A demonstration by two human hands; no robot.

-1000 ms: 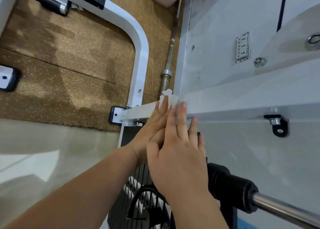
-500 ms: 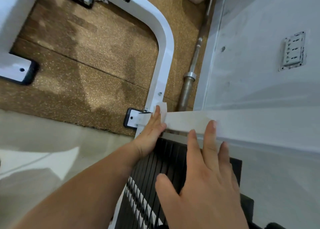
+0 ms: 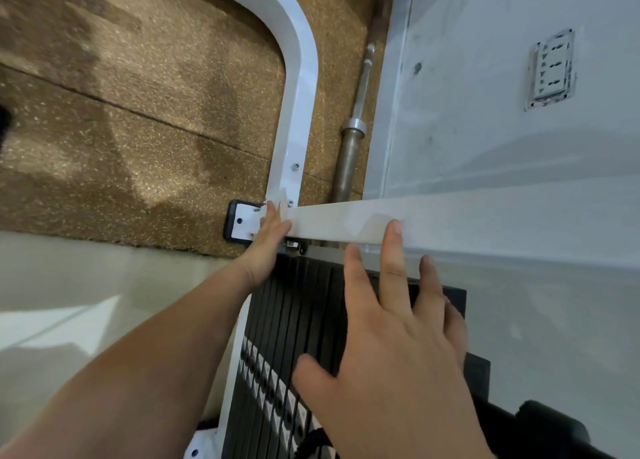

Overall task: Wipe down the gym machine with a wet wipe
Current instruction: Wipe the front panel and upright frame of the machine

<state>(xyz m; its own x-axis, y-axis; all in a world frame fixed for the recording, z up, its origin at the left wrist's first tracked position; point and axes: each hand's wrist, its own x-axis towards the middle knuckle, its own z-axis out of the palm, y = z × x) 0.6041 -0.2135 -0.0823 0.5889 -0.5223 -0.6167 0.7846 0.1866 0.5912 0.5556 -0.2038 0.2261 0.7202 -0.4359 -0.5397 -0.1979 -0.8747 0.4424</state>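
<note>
Left hand (image 3: 268,238), right hand (image 3: 398,337), both touching one beam (image 3: 467,221), one barbell (image 3: 349,153)

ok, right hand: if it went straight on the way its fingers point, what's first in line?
The white crossbar. The right hand points at it, and the middle fingertip seems to touch its near edge, though depth is unclear. Beyond is grey wall.

Bare left forearm (image 3: 145,365), left hand (image 3: 265,247), right hand (image 3: 398,347), short plain fingernails (image 3: 396,226)
</note>
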